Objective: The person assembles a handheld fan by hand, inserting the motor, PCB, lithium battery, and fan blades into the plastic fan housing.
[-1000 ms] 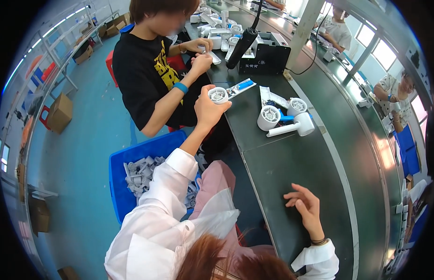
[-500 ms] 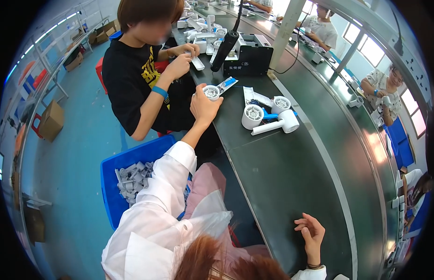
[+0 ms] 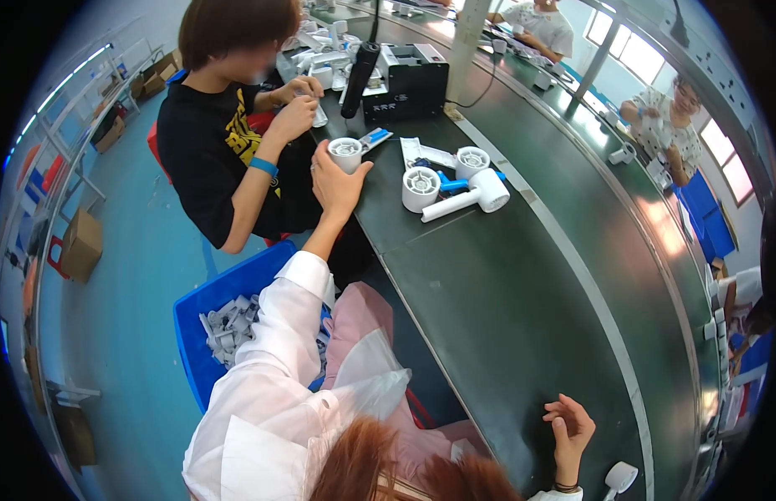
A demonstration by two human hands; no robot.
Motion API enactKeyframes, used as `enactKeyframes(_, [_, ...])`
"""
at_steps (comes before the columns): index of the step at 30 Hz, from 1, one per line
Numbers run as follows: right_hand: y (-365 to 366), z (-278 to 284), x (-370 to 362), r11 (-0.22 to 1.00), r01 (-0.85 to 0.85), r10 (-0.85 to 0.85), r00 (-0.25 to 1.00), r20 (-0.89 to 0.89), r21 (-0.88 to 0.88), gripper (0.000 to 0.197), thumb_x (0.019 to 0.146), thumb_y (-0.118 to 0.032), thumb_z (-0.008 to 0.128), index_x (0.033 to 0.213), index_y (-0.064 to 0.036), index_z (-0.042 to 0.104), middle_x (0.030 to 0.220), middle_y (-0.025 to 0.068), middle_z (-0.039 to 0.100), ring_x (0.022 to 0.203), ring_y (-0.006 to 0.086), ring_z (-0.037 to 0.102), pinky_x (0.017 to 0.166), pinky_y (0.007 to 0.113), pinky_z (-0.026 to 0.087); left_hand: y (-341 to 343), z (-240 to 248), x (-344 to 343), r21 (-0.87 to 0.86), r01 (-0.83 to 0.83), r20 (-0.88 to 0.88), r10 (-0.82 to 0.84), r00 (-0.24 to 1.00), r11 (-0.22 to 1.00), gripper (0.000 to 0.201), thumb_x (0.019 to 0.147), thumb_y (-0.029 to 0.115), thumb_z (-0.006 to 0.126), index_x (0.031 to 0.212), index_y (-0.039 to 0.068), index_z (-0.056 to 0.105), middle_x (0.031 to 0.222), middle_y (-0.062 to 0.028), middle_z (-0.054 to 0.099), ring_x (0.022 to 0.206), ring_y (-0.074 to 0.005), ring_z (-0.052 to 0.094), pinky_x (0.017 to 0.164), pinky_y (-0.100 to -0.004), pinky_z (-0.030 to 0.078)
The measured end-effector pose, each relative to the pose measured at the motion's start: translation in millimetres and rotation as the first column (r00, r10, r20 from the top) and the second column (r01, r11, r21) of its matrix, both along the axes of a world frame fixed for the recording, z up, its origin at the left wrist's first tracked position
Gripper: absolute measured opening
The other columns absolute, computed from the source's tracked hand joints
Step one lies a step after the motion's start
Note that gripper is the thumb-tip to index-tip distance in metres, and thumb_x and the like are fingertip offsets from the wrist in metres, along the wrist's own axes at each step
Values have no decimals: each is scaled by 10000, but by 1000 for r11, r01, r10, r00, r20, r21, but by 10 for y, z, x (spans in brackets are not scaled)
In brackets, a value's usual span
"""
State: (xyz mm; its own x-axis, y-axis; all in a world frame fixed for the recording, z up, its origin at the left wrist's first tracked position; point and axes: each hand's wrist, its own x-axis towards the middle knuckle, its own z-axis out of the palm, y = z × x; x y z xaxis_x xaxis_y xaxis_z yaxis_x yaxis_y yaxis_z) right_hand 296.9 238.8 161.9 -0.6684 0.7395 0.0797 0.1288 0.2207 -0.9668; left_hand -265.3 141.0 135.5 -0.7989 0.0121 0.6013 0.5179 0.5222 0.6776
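My left hand (image 3: pixel 336 185) is wrapped round the round white head of a small handheld fan (image 3: pixel 345 149), near the left edge of the bench. Just beyond the head lies an open white handle half with a blue piece in it (image 3: pixel 376 139); whether the two are joined I cannot tell. To the right sits a cluster of white fan parts, including an upright fan head (image 3: pixel 420 188), another round head (image 3: pixel 472 161) and a fan with its handle (image 3: pixel 486 192). My right hand (image 3: pixel 571 427) hovers over the near bench, fingers loosely bent and apart, with nothing in it.
A co-worker in black (image 3: pixel 225 142) handles a white part at the left. Beyond stand a black box (image 3: pixel 406 98) and a hanging dark tool (image 3: pixel 360 81). A blue bin (image 3: pixel 187 321) of white parts sits beside my legs. Another white fan (image 3: pixel 622 476) lies near my right hand.
The view has shifted, so the bench things appear farther left. My left hand keeps hold of the fan, whose head now stands more upright. A white fan shows more fully at the lower right.
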Motion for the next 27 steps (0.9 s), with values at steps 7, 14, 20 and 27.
enactKeyframes(7, [-148,233,812,602,307,-546,831,100,737,142,857,44,633,997,28,658,961,123,674,870,188,634,793,299,501,18,-219,145,-113,2,-239,-29,971,994,837,625,358,875,1234,-60,480,1202,-240,519,1147,-385,477,999,-455,376])
enactKeyframes(14, [-395,343,1508,253,420,-861,508,5,872,272,798,72,648,1062,6,648,1015,122,663,909,215,646,850,306,490,-296,-187,614,-139,-14,-581,-71,811,990,651,767,322,801,1214,-52,511,1228,-212,521,1177,-369,475,1023,-462,354])
enactKeyframes(20, [-438,481,2229,269,330,-943,281,178,905,623,736,-13,689,1332,-52,511,1227,154,587,1111,279,573,965,357,433,-85,-47,1358,-148,281,-589,-312,745,948,430,805,164,754,1123,-51,560,1244,-191,548,1171,-326,511,993,-423,399])
enactKeyframes(27, [-266,99,2771,659,515,-744,338,576,549,738,720,-217,750,1381,-63,461,1244,190,584,1166,329,550,996,394,408,-186,4,1976,-147,644,-472,-626,621,750,338,807,35,694,1098,-49,545,1204,-199,577,1091,-326,560,938,-387,440])
